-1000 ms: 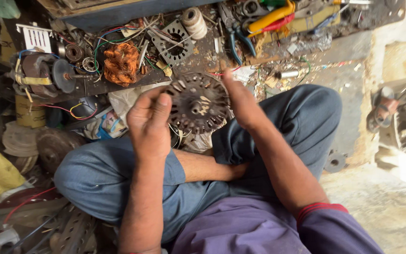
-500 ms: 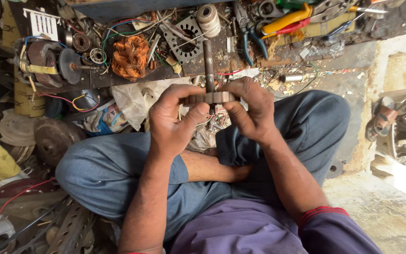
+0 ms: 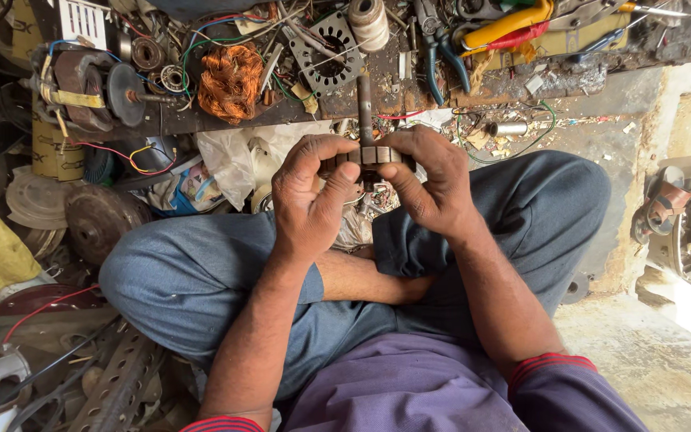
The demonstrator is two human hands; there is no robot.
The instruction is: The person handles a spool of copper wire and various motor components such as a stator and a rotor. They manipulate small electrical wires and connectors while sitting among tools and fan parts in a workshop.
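**Both hands grip a motor rotor above a cluttered workbench**

From the head camera, we look down on a person sitting cross-legged in blue trousers (image 3: 225,280) on a workshop floor. We see the left hand (image 3: 309,200) and the right hand (image 3: 429,188) raised together over the lap, both closed around a small laminated rotor (image 3: 371,154) held edge-on between the fingertips, its dark shaft (image 3: 364,104) pointing away from the body. The left thumb presses against the near side of the rotor's stack; the right fingers wrap its other side.

Just beyond the hands, we find a low, grimy bench (image 3: 409,96) crowded with parts: a tangle of copper winding wire (image 3: 229,80), a square stator plate (image 3: 329,50) with a toothed round opening, a spool of thread (image 3: 368,20), blue-handled pliers (image 3: 441,48) and a yellow-handled tool (image 3: 509,24). To the left, a motor armature (image 3: 89,84) lies on its side, and a crumpled plastic bag (image 3: 237,160) sits below the bench edge.
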